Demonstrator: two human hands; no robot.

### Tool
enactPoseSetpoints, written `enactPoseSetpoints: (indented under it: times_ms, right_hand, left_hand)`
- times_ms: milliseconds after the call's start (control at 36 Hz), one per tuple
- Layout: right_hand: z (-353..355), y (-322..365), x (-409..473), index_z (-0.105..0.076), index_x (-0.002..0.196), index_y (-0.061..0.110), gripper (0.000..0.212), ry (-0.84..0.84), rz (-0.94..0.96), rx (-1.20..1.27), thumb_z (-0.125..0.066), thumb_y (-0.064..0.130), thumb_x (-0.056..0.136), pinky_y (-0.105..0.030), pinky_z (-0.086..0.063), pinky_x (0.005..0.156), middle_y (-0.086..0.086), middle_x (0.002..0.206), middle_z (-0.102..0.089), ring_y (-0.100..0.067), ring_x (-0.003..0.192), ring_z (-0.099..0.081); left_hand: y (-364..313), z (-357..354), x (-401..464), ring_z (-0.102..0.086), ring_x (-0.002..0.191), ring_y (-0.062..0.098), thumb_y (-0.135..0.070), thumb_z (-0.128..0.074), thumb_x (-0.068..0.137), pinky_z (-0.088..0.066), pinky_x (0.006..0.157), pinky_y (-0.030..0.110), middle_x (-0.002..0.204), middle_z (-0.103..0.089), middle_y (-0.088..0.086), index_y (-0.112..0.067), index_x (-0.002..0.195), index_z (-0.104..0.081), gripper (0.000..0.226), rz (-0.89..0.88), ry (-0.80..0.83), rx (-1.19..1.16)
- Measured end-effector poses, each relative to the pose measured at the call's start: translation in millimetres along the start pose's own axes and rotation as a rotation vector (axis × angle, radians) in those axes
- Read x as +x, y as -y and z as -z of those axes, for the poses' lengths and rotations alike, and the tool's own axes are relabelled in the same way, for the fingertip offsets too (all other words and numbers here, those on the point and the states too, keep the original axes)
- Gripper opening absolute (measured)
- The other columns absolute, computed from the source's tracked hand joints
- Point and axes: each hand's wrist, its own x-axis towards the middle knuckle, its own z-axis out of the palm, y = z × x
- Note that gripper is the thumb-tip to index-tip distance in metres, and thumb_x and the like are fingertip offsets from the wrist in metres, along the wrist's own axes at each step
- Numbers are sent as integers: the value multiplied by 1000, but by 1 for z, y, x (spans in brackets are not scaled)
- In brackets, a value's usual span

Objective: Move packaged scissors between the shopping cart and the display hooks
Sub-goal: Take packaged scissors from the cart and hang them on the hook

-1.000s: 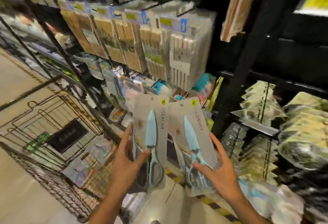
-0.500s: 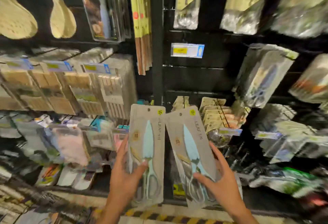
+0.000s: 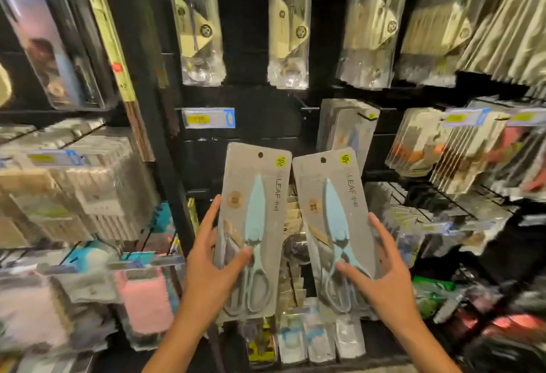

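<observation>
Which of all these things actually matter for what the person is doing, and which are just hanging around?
In the job:
- left scissors pack, held by left hand
- right scissors pack, held by right hand
- hanging scissors packs on their hook

Just there:
- yellow price tag
- pink cloth pack

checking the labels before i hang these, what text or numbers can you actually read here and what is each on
"LEAF": printed down the card of the left scissors pack, held by the left hand.
"LEAF": same print on the right scissors pack, held by the right hand.
Yellow round stickers on both packs: too blurred to read.
Shelf price tag: digits too blurred to read.
Other tags and packs: unreadable.
</observation>
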Motion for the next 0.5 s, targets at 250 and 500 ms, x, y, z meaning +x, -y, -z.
enactPoseSetpoints:
  times_ms: [250,500]
  right_hand:
    - [65,-29,59,-39,141,61,92,21,24,78,-87,25,71,-21,-58,88,40,137,-47,11,119,-54]
    - [108,-58,102,-37,143,58,92,102,-13,140,-87,21,75,-36,-56,99,41,137,-46,7,123,-55]
  left_hand:
    - [-27,-85,27,-50,123,-16,-4,-77,82,-47,83,2,142,-46,-32,-47,149,-33,91,-31,-18,-6]
    - [-34,-148,41,-43,132,-15,-14,-81,82,-40,109,24,143,-40,-44,-51,151,-31,93,-36,-79,89]
